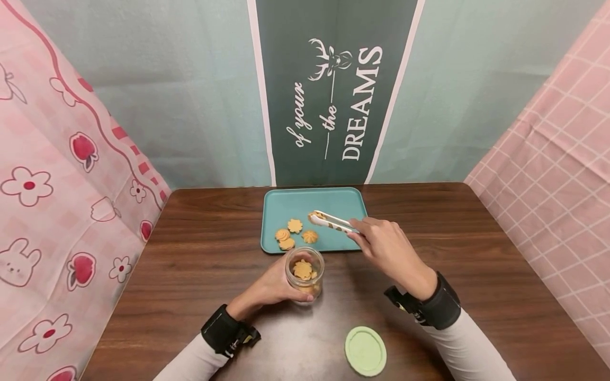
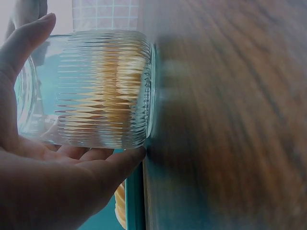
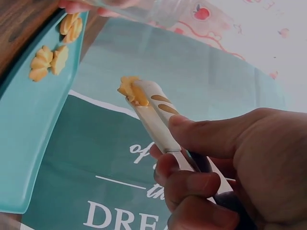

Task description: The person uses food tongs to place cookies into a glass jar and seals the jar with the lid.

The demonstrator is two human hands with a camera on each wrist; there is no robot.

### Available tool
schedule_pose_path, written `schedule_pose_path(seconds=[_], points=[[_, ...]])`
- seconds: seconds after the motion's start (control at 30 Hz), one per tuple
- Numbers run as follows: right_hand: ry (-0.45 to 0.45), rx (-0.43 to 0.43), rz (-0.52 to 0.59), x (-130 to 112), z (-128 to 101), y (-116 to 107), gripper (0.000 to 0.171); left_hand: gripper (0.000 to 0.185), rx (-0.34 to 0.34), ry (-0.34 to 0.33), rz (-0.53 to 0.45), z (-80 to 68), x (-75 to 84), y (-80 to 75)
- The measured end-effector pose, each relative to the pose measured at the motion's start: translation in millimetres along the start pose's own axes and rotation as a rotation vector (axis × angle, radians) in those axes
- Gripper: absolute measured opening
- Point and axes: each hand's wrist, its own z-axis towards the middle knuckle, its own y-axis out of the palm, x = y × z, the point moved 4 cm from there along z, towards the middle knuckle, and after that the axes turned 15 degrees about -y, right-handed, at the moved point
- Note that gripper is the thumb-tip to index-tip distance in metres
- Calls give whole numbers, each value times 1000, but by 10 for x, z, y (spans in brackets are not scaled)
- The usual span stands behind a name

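My left hand [image 1: 272,288] curled around a ribbed glass jar [image 1: 305,274] that stood on the wooden table [image 1: 190,254], with cookies inside. My right hand [image 1: 388,248] squeezed white tongs [image 1: 333,221], their tips closed on one cookie [image 1: 313,216] above the teal tray [image 1: 333,198]. Four more cookies [image 1: 295,226] lay on the tray. A green lid [image 1: 365,351] rested near my right forearm.

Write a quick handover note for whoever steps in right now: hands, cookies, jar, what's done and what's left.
Left hand grips the open glass jar on the table; some cookies already inside.
Right hand holds tongs pinching one cookie above the teal tray.
Four cookies remain on the tray.
Green lid lies on the table near the right forearm.
Left, likely: jar the remaining cookies, then fit the lid.
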Motion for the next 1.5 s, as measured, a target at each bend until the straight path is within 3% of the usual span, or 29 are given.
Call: schedule_pose_path(seconds=[0.83, 1.1, 1.5], points=[[-34, 57, 34, -130, -61, -244, 19, 81, -2, -14, 6, 8, 13, -7], [-82, 80, 39, -185, -66, -285, 18, 81, 9, -11, 15, -3, 8, -12], [-90, 58, 60, -269, -73, -326, 18, 84, 6, -28, 13, -10, 0, -3]])
